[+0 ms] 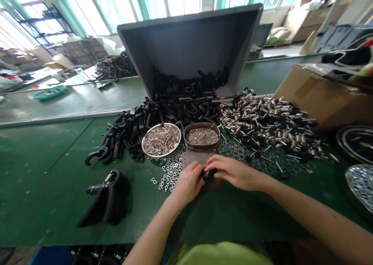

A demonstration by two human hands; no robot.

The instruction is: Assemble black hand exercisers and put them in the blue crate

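Observation:
My left hand [190, 179] and my right hand [229, 171] meet over a flat metal plate [192, 158] on the green table. Between them is a small black part [208, 175], with the fingers of both hands closed around it. Its exact kind is mostly hidden by the fingers. Just beyond the plate are a round dish [161, 140] of small metal pins and an oval tin [202, 136] of tiny metal pieces. Loose metal nuts [171, 171] lie left of my left hand. Thin metal rings [262, 164] are scattered to the right of my right hand.
A large grey bin [192, 43] lies tipped toward me, spilling black curved parts [125, 135]. On the right are a heap of metal sleeves and black-headed bolts [271, 121], a cardboard box [326, 94] and a bowl of small metal parts [361, 185]. Black assembled pieces [106, 199] stand at left.

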